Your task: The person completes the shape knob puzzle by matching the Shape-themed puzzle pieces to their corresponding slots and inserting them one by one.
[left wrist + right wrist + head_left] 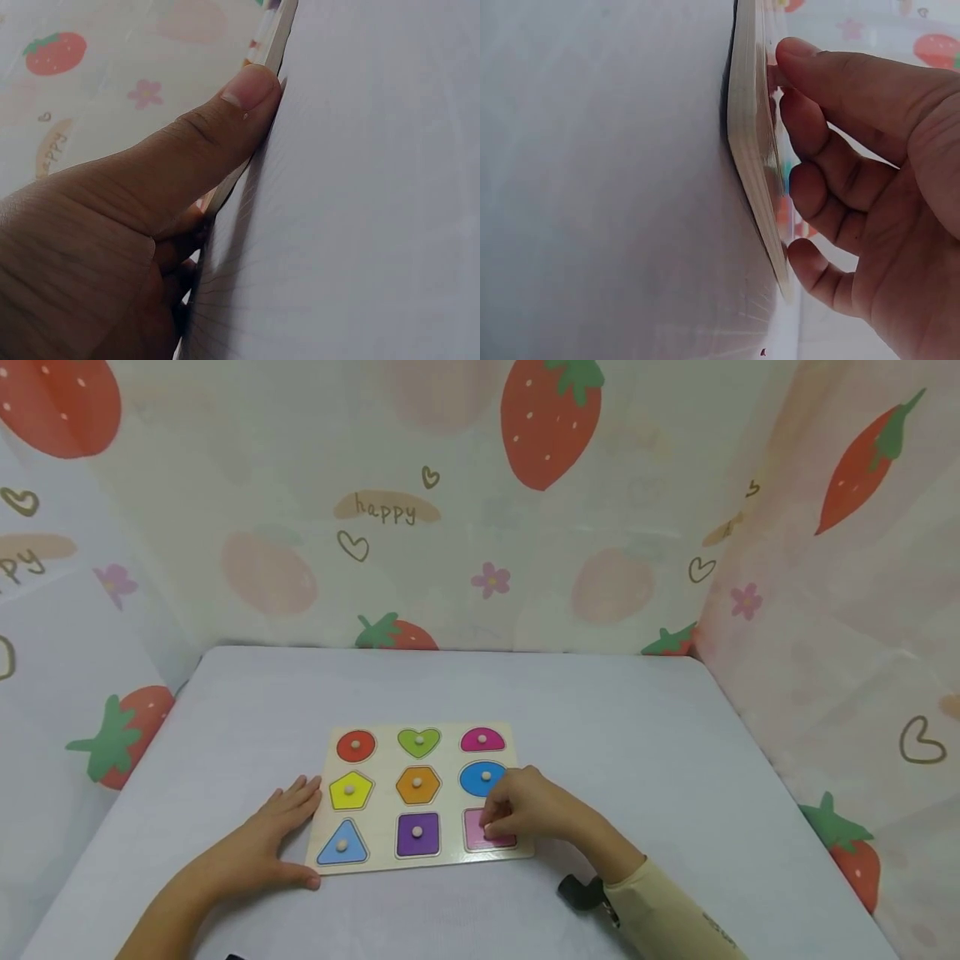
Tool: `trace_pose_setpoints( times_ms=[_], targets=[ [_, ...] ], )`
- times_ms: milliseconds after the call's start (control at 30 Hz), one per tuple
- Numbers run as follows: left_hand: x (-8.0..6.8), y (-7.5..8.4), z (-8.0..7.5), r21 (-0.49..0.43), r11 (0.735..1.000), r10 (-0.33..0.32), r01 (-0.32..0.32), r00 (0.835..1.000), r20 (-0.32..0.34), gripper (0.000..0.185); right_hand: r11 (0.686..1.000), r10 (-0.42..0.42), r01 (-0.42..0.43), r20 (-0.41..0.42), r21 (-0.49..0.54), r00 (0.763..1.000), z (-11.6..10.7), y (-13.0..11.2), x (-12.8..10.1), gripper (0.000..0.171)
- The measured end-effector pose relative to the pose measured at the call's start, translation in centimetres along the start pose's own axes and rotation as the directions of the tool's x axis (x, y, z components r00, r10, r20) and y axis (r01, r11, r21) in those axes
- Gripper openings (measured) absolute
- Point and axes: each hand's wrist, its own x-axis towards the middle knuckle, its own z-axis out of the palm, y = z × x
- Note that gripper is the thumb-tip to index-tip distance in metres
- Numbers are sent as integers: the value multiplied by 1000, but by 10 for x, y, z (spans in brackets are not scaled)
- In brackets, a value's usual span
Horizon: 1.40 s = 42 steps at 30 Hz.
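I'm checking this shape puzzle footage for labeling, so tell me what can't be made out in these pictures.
- Pink piece, head view: the right hand covers its peg and much of its outline, so whether the fingers pinch the peg is unclear.
- Puzzle board, both wrist views: seen edge-on, so no piece can be told apart.
- Left hand, left wrist view: only the thumb shows; the fingers are hidden behind it.
- Dark object at the right wrist, head view: too small to identify.

One puzzle board (382,860) holds nine shape pieces, with two hands on it.
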Motion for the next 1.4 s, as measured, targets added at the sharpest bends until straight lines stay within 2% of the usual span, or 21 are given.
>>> trace_pose_setpoints(
  times_ms=[233, 367, 533, 967, 1233, 1400],
  targets=[
    [-2, 2, -1, -6, 1000, -11, 11, 1000, -8, 129, 1000, -12, 12, 0, -9, 1000, -2, 0, 2, 7],
    [-4, -1, -1, -13, 1000, 6, -6, 1000, -11, 129, 1000, -24, 24, 1, -14, 1000, -1, 0, 3, 7],
    [-8, -7, -1, -5, 999, 43, -43, 999, -25, 130, 997, -56, 56, -3, -46, 998, 1, -3, 5, 6],
    [-9, -4, 1, -17, 999, 40, -40, 999, -29, 128, 989, -65, 60, -34, -133, 997, 1, -3, 0, 6],
    [-7, 0, 1, -14, 1000, 27, -27, 999, -21, 128, 975, -92, 84, -28, -206, 995, -2, -4, -2, 7],
    [-7, -1, 0, -12, 999, 34, -34, 999, -31, 128, 954, -135, 124, -21, -274, 991, -3, -5, 0, 9]
  ],
)
